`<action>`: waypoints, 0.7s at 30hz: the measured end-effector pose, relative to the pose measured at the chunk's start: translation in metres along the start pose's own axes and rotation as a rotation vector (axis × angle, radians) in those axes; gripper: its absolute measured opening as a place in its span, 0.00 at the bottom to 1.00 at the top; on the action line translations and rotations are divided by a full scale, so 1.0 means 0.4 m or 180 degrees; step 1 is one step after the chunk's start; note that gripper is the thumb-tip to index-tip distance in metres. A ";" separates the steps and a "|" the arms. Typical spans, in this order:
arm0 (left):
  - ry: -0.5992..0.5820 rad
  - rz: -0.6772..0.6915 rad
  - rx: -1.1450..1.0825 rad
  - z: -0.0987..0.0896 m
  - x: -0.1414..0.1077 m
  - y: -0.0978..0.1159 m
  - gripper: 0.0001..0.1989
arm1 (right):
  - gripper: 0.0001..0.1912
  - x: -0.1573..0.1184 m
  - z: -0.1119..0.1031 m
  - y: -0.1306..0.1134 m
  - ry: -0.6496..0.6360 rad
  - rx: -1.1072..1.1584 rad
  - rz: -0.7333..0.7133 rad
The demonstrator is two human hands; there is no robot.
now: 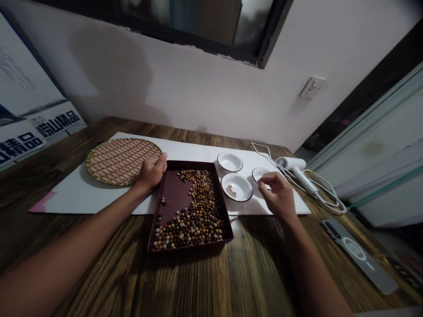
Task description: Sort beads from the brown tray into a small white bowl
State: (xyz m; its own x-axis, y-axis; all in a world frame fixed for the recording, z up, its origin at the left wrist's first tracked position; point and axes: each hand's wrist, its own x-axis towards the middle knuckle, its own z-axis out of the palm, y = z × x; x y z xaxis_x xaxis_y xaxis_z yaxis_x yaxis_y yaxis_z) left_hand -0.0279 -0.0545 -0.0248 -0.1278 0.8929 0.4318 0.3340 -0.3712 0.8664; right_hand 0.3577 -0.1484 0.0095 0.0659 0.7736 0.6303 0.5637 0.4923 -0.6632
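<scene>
My left hand (152, 172) grips the left rim of a dark maroon box (176, 190), thumb on top of the edge. Inside lie many small round beads (198, 215) in brown, yellow and cream, heaped toward the right and near sides. My right hand (276, 191) hovers over a white bowl (259, 172) and partly hides it. Its fingers are curled together in a pinch; whatever may be between them is too small to make out. Beside the box stands a second white bowl (243, 187) with several cream beads in it. A third white bowl (230, 162) is behind that one.
A round woven tray (122, 160) lies at the left on a white board (188, 152). To the right are a white hair dryer (297, 169) with its cord and a grey phone (360, 255) on the wooden table (257, 277). Printed boxes (42, 127) stand far left.
</scene>
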 end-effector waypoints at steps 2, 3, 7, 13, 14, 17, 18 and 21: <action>0.0010 -0.0039 0.0011 0.000 -0.001 0.002 0.26 | 0.05 -0.004 0.023 0.000 -0.0240 -0.0085 0.0083; 0.0018 -0.0058 0.0001 0.000 -0.001 0.004 0.26 | 0.06 -0.006 0.030 0.000 -0.0294 -0.0087 0.0133; 0.0038 -0.0129 -0.0052 0.000 -0.005 0.012 0.26 | 0.08 -0.007 0.026 0.008 0.0004 -0.0086 0.0354; -0.0005 -0.0080 -0.0012 -0.001 -0.005 0.013 0.26 | 0.08 -0.007 0.000 -0.003 0.0102 -0.0649 0.0290; -0.0007 -0.0073 -0.0013 -0.001 -0.005 0.010 0.27 | 0.08 -0.007 0.000 -0.011 0.0079 -0.0732 0.0216; -0.0009 -0.0104 -0.0023 -0.001 -0.003 0.000 0.28 | 0.06 -0.006 0.005 -0.032 0.0152 -0.0886 0.0090; -0.0019 -0.0125 -0.0030 -0.001 -0.002 -0.003 0.28 | 0.06 -0.005 0.007 -0.037 0.0249 -0.0921 0.0098; -0.0044 -0.0160 -0.0056 -0.001 -0.003 -0.007 0.30 | 0.06 -0.005 0.010 -0.044 0.0600 -0.1025 0.0184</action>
State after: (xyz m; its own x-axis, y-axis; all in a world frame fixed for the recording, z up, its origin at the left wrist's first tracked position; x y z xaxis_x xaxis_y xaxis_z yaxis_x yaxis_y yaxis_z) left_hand -0.0290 -0.0544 -0.0276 -0.1312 0.9139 0.3841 0.3110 -0.3299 0.8913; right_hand 0.3443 -0.1571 0.0182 0.2387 0.6945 0.6787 0.7826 0.2762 -0.5579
